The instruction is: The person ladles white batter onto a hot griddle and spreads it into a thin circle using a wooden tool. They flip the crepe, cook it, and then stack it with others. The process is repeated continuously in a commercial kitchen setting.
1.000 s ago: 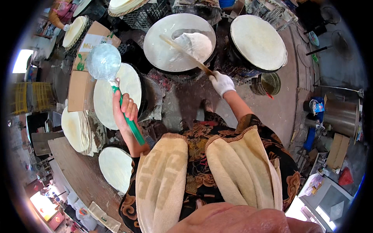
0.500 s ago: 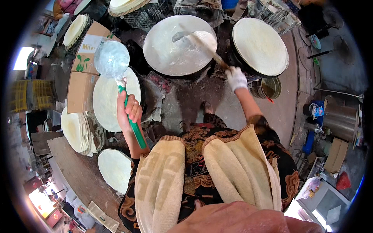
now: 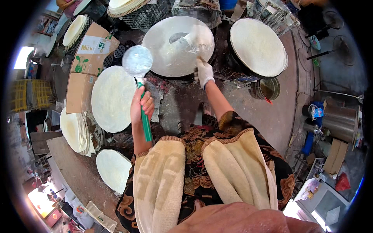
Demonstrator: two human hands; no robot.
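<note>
My left hand [image 3: 143, 104] grips the green handle of a round ladle [image 3: 137, 61], whose pale, batter-smeared bowl is raised near the left rim of the middle griddle [image 3: 153, 50]. White batter [image 3: 198, 35] coats that griddle, wetter on the right, with a grey oval patch near its centre. At the griddle's near edge my right hand [image 3: 204, 73], in a white glove, is closed on a wooden spreader [image 3: 199, 60], which is mostly blurred. Pale thin flatbreads cover the left griddle [image 3: 113, 99] and the right griddle [image 3: 258, 46].
A bucket [image 3: 268, 89] stands below the right griddle. Cardboard boxes [image 3: 79, 91] line the left side. A stack of flatbreads [image 3: 74, 130] and a separate pale round [image 3: 113, 169] lie by a wooden board [image 3: 79, 167]. Crates [image 3: 145, 19] stand at the back.
My right hand has swung left and nearer the middle griddle's front edge with the spreader. My left hand and the ladle have moved right, toward that griddle.
</note>
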